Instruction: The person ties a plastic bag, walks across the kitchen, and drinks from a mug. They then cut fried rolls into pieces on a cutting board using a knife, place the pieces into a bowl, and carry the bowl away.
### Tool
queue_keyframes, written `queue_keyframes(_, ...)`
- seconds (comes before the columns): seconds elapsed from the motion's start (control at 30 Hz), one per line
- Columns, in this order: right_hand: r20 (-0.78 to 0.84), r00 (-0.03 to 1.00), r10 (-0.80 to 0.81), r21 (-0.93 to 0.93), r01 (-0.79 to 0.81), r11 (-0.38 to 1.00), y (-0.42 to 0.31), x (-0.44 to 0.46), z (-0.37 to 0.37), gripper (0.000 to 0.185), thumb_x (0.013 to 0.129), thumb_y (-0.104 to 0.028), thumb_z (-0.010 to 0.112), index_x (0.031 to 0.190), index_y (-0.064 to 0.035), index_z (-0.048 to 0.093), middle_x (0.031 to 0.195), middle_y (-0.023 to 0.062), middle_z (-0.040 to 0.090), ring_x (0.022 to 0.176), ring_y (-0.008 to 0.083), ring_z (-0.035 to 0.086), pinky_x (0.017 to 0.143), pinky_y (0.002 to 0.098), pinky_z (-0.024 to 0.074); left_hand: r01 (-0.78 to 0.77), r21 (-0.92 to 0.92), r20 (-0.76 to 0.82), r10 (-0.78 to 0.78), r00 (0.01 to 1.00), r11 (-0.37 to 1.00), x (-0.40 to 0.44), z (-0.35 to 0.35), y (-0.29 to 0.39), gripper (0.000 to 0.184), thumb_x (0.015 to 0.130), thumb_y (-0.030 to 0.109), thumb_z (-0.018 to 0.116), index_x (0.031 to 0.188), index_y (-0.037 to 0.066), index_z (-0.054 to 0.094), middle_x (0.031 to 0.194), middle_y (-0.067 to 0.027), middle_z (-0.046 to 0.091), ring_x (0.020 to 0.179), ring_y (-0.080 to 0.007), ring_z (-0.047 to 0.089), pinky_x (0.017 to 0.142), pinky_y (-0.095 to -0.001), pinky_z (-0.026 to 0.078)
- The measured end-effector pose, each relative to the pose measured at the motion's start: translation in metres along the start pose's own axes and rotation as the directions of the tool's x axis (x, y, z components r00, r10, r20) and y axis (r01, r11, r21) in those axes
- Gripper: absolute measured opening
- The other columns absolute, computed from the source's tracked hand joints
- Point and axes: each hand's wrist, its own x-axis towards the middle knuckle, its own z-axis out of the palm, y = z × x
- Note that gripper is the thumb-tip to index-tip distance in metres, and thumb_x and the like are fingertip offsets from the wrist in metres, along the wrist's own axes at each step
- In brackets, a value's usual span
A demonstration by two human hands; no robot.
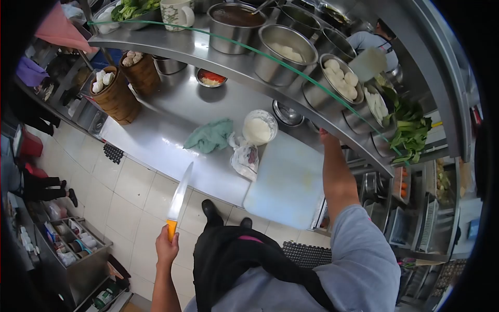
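Observation:
My left hand (167, 244) is closed round the orange handle of a kitchen knife (180, 199), held out over the floor at the counter's front edge, blade pointing away from me. My right hand (325, 136) reaches to the far right corner of the cutting board, close under the raised shelf; its fingers are mostly hidden. A white cutting board (286, 179) lies on the steel counter below that arm. Beside the board are a tub of white powder (259, 128), a clear plastic bag (245, 160) and a crumpled green cloth (209, 136).
Above the counter runs a steel shelf (195, 49) with several metal pots, a mug (177, 14) and leafy greens (408, 125). Bamboo steamers (117, 99) stand at the left, near a small metal bowl (211, 78). Another person (370, 47) is beyond the shelf.

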Motion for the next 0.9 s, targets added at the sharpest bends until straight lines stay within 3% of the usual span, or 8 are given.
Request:
queue_keyframes(0.4,0.453,0.864,-0.222,0.179,0.156,0.971,-0.017,-0.069,-0.069,0.018,0.095,-0.030,0.067,0.100,-0.0160,0.057,0.080,0.0020,0.059,0.065,0.0175,0.056,0.065,0.0379,0.0540,-0.089,-0.112,0.104,0.100,0.989,0.990,-0.034,0.040,0.041,0.038,0.088,0.008,0.073,0.122,-0.004,0.059,0.090,-0.0246,0.069,0.083,-0.0413,0.071,0.073,-0.0411,0.055)
queue_keyframes(0.47,0.175,0.960,-0.221,-0.156,0.248,0.956,-0.046,-0.199,-0.054,0.018,0.088,-0.013,0.065,0.103,-0.0158,0.056,0.074,0.0013,0.055,0.059,0.0156,0.053,0.056,0.0340,0.0490,-0.135,-0.126,0.105,0.149,0.983,0.983,-0.025,0.046,0.059,0.039,0.088,0.009,0.073,0.122,-0.004,0.059,0.091,-0.0249,0.070,0.084,-0.0422,0.071,0.074,-0.0418,0.055)
queue_keyframes(0.63,0.204,0.969,-0.140,-0.427,0.216,0.878,-0.045,-0.266,-0.118,0.015,0.081,-0.003,0.059,0.092,-0.0120,0.054,0.068,0.0011,0.051,0.045,0.0149,0.044,0.041,0.0313,0.0407,-0.212,-0.095,0.160,0.225,0.961,0.973,-0.001,0.059,0.119,0.041,0.089,0.013,0.073,0.124,-0.003,0.059,0.095,-0.0260,0.070,0.088,-0.0455,0.069,0.077,-0.0454,0.055)
queue_keyframes(0.7,0.306,0.943,-0.129,-0.616,0.300,0.728,-0.044,-0.287,-0.131,0.015,0.082,-0.005,0.060,0.073,-0.0111,0.051,0.065,-0.0014,0.050,0.049,0.0127,0.047,0.047,0.0344,0.0466,-0.295,-0.087,0.216,0.307,0.927,0.951,0.004,0.068,0.137,0.043,0.089,0.016,0.073,0.126,-0.002,0.058,0.099,-0.0268,0.070,0.091,-0.0475,0.068,0.079,-0.0484,0.055)
queue_keyframes(0.77,0.358,0.915,-0.187,-0.638,0.386,0.666,-0.038,-0.290,-0.143,0.014,0.081,-0.004,0.059,0.072,-0.0061,0.049,0.066,0.0020,0.052,0.051,0.0144,0.050,0.045,0.0360,0.0446,-0.343,-0.068,0.261,0.349,0.900,0.937,0.007,0.077,0.153,0.044,0.089,0.018,0.072,0.127,0.000,0.059,0.101,-0.0262,0.070,0.092,-0.0466,0.068,0.081,-0.0491,0.055)
queue_keyframes(0.83,0.518,0.803,-0.295,-0.723,0.595,0.351,-0.037,-0.299,-0.144,0.017,0.083,-0.005,0.060,0.071,-0.0036,0.049,0.061,0.0027,0.050,0.049,0.0137,0.053,0.039,0.0351,0.0443,-0.432,-0.016,0.382,0.405,0.831,0.902,0.008,0.084,0.173,0.045,0.089,0.021,0.072,0.127,0.002,0.060,0.104,-0.0245,0.071,0.094,-0.0445,0.068,0.082,-0.0486,0.055)
queue_keyframes(0.87,0.506,0.803,-0.316,-0.777,0.583,0.237,-0.038,-0.307,-0.142,0.020,0.079,-0.007,0.063,0.070,0.0007,0.047,0.059,0.0108,0.053,0.048,0.0214,0.055,0.043,0.0395,0.0458,-0.469,-0.021,0.416,0.434,0.799,0.883,0.010,0.089,0.178,0.045,0.090,0.024,0.070,0.128,0.003,0.060,0.106,-0.0228,0.071,0.096,-0.0427,0.069,0.084,-0.0487,0.055)
queue_keyframes(0.9,0.503,0.803,-0.320,-0.777,0.582,0.239,-0.039,-0.313,-0.140,0.020,0.079,-0.007,0.063,0.070,0.0007,0.047,0.059,0.0108,0.053,0.048,0.0214,0.055,0.043,0.0395,0.0458,-0.473,-0.021,0.418,0.438,0.796,0.881,0.011,0.093,0.186,0.045,0.090,0.024,0.070,0.128,0.003,0.060,0.106,-0.0228,0.071,0.096,-0.0427,0.069,0.084,-0.0487,0.055)
